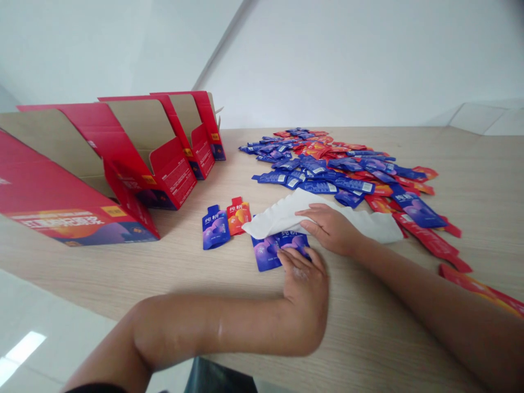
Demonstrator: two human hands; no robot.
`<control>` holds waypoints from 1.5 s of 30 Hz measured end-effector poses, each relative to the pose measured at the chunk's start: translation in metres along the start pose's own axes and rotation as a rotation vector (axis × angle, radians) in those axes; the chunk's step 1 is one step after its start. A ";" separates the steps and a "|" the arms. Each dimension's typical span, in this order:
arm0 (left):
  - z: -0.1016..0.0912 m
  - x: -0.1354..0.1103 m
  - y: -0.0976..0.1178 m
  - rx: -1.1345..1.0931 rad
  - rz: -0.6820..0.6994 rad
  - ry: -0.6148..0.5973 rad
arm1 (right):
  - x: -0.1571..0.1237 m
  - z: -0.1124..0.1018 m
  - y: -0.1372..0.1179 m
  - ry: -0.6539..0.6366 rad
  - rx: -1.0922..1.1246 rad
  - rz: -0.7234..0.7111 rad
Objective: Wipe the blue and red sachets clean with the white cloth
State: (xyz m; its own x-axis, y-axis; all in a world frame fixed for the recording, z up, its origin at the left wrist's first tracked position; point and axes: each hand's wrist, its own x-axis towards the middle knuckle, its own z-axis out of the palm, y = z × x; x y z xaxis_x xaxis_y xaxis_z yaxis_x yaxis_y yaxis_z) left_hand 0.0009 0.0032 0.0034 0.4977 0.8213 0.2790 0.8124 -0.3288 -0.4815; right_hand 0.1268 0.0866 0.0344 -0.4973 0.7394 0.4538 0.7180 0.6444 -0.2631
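My left hand point(305, 289) lies at the near middle of the table, its fingertips pressing on a blue sachet point(265, 252). The sachet's upper edge runs under a crumpled white cloth point(282, 216). My right hand point(329, 229) rests on that cloth, fingers curled over it, just above my left hand. To the left of the cloth lie a blue sachet point(215, 227) and an orange-red sachet point(238, 215), side by side. A loose heap of blue and red sachets point(339, 174) spreads behind and to the right of my right hand.
Several open red cardboard display cartons point(151, 158) stand in a row along the left of the light wood-grain table point(229, 284). The table's near edge passes under my left forearm, with a pale tiled floor below it. A white wall rises behind.
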 end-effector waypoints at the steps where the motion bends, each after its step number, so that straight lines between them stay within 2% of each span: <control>1: -0.001 0.000 0.000 -0.003 -0.003 0.008 | 0.000 0.000 -0.004 -0.001 0.026 -0.013; 6: -0.004 0.002 -0.002 -0.033 -0.036 -0.005 | 0.001 0.004 -0.014 -0.112 0.084 -0.049; 15: 0.002 -0.001 0.001 -0.032 0.000 -0.025 | 0.001 -0.001 0.013 -0.077 -0.029 0.075; 20: -0.001 -0.001 -0.001 -0.040 -0.007 0.002 | -0.001 -0.004 -0.004 0.012 0.007 0.029; 25: -0.006 0.002 -0.002 -0.124 -0.048 0.020 | 0.002 0.000 -0.022 -0.109 0.100 -0.044; 27: -0.006 0.002 -0.001 -0.129 -0.060 0.019 | 0.003 0.003 -0.019 -0.129 0.088 -0.033; 32: -0.001 -0.001 0.000 -0.099 -0.029 0.013 | 0.002 0.004 0.005 -0.085 0.004 0.046; 35: 0.001 -0.001 0.001 -0.085 -0.021 0.003 | 0.000 0.002 0.011 -0.050 -0.007 0.048; 39: -0.001 0.001 0.000 -0.078 -0.020 0.012 | -0.001 -0.002 -0.006 0.013 0.069 -0.032; 42: -0.005 0.003 -0.002 -0.106 -0.046 0.026 | 0.000 -0.001 -0.020 -0.047 0.123 -0.085; 45: -0.007 0.003 -0.003 -0.133 -0.053 0.012 | 0.001 0.002 -0.022 -0.103 0.115 -0.060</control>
State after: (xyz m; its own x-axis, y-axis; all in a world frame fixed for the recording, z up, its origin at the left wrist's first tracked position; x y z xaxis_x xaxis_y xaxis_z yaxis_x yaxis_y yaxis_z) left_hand 0.0022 0.0030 0.0116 0.4561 0.8338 0.3112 0.8702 -0.3446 -0.3521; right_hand 0.1094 0.0741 0.0387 -0.5893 0.7108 0.3840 0.6277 0.7020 -0.3363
